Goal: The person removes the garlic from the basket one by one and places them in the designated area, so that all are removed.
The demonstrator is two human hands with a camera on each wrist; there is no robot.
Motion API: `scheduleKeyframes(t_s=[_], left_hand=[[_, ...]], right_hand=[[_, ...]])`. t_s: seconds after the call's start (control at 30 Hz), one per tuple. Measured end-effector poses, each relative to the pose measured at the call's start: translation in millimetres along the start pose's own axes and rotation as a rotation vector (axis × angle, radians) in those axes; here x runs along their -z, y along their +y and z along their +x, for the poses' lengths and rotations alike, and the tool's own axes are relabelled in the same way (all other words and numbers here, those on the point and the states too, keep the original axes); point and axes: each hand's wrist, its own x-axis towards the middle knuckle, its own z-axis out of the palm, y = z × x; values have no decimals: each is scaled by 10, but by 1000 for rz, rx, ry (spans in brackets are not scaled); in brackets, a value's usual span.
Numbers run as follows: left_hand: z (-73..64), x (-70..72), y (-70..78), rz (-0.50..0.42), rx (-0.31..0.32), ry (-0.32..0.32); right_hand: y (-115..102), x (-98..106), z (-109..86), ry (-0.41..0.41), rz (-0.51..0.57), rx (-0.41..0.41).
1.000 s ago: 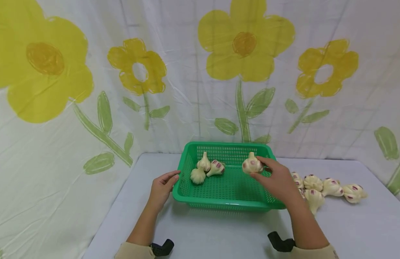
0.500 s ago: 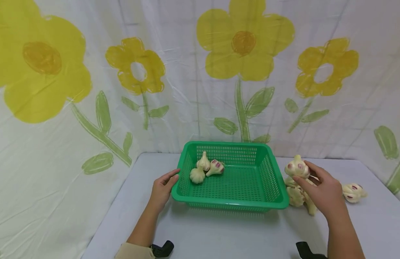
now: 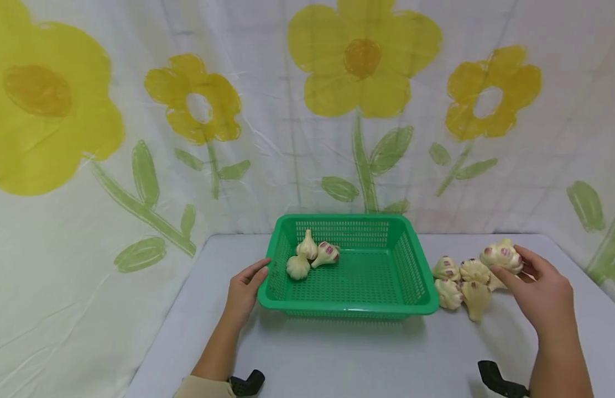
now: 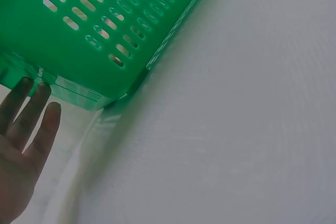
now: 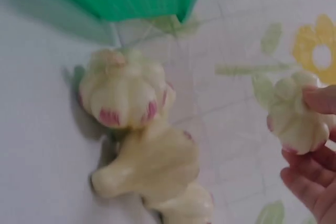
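The right hand (image 3: 542,288) partly hides 1 garlic bulb (image 3: 495,283); both wrist views crop the basket (image 4: 58,40).

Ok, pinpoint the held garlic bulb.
In the head view, the held garlic bulb is at the right, pinched by the right hand near the loose garlic bulbs, to the right of the green basket.

Left hand (image 3: 243,293) extended at 7 o'clock, right hand (image 3: 547,288) pinching near 4 o'clock.
The left forearm (image 3: 215,349) slants toward 1 o'clock, the left fingers (image 4: 46,135) straight and spread; the right forearm (image 3: 560,356) leans between 11 and 12 o'clock, its thumb (image 5: 321,99) opposing bent fingers (image 5: 306,186).
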Motion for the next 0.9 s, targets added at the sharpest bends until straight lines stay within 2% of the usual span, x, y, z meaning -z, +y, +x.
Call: scheduleKeyframes(t_s=[0.13,0.37,0.7,0.83,0.9], left_hand=[[14,3,-8,-8,-8,4],[17,13,-27,-9,-19,-3],[13,9,-21,-12,-9,0],[16,12,-29,-20,-5,0],[18,14,-31,-28,4,-7]], right_hand=[[101,91,35,-50,-86,-68],[223,219,42,-91,-202,-112],[365,420,80,-318,-395,-103],[395,416,102,-386,-416,-118],[423,415,101,-418,-413,-89]])
